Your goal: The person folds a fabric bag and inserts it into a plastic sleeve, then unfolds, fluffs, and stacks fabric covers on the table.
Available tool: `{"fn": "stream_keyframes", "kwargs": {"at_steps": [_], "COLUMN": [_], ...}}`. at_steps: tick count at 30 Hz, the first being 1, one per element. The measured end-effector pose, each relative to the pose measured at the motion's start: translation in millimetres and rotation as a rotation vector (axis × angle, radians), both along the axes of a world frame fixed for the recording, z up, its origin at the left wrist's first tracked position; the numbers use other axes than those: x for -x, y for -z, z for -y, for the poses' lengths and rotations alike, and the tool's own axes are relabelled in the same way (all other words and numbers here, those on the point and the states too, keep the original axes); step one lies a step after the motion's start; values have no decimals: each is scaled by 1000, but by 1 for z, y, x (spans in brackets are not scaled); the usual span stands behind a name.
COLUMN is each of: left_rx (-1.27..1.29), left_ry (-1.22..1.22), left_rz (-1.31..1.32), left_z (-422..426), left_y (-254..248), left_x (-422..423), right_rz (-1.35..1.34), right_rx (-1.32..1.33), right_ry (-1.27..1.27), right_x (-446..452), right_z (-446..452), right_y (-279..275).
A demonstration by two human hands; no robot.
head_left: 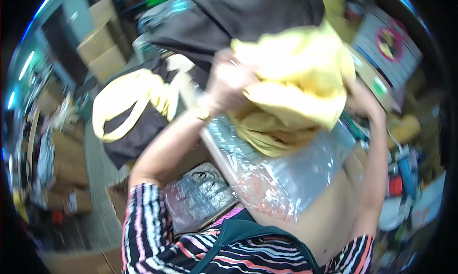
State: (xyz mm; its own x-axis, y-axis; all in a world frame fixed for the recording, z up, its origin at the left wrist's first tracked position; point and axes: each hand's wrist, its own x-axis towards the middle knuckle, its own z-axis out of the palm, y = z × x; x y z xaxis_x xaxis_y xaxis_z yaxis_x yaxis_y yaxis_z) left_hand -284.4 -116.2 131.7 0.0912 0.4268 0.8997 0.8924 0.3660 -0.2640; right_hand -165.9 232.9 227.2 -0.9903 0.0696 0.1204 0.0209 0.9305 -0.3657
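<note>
A large yellow and dark brown cloth piece (296,73) is held up over the table, its yellow part bunched and its brown part spread beyond. My left hand (231,80), blurred by motion, is closed on the near left edge of the yellow cloth. At the cloth's right side, my right hand (359,98) grips the yellow fabric, with its fingertips partly hidden in the folds. Below the cloth, clear plastic bags (291,178) lie on the pale tabletop (329,221).
Another yellow and brown cloth item (129,114) hangs or lies at the left. An open carton (117,193) with plastic-wrapped things (198,193) stands beside the table. Cardboard boxes (102,49) are stacked at the back left. A printed box (389,47) and assorted clutter crowd the right.
</note>
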Motion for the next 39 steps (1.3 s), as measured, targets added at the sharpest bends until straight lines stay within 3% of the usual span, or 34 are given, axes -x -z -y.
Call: {"fn": "stream_keyframes", "kwargs": {"at_steps": [1,2,3,4,6,8,9,10,12,13,14,15,17,18,19,23,25,26,28,29,31,34,35,39], "left_rx": [54,139,103,57,76,294,344,393,559,291,36,-242,-187,-87,-91,-222,-203,-199,-205,-200,-435,-546,-575,-683], "left_ry": [24,63,81,106,145,154,227,300,806,472,142,-370,-1461,-1485,-1538,-1523,-1269,-1276,-515,-527,-343,-263,-217,-175], "left_rz": [99,107,243,378,436,583,608,622,1253,1198,1109,1029,940,1197,1415,1569,1430,1431,1670,1668,1705,1642,1624,1681], "left_z": [-6,-9,-11,-13,-11,-3,7,23,83,110,133,149,181,206,203,223,269,294,337,342,351,371,373,375], "left_y": [48,95,117,133,131,112,102,89,57,50,45,58,110,141,140,191,210,204,177,170,159,176,180,184], "left_x": [4,16,13,6,3,-5,-10,-12,20,37,55,77,131,154,148,181,204,201,189,181,161,158,155,149], "right_rz": [533,330,9,-155,-396,-81,336,372,288,292,198,100,-23,-154,-192,-240,-213,-192,-152,-150,-162,-157,-136,-37], "right_rx": [-307,-190,152,232,115,-92,-396,-449,-250,-250,34,321,335,340,293,230,285,307,381,393,853,1522,1476,788], "right_ry": [6,-84,-183,-179,-317,-230,-101,-152,-181,-187,-266,-338,-296,-254,-254,-139,-43,10,91,87,316,679,711,603], "right_x": [-11,-8,4,14,40,87,88,101,100,98,96,88,64,51,36,-40,-82,-102,-142,-160,-197,-225,-228,-234], "right_z": [23,-2,-20,7,59,61,95,92,87,81,72,64,79,86,90,82,65,58,46,36,17,5,5,34], "right_y": [-3,23,49,47,48,111,125,161,159,154,145,135,106,92,81,79,91,97,108,120,148,168,167,146]}}
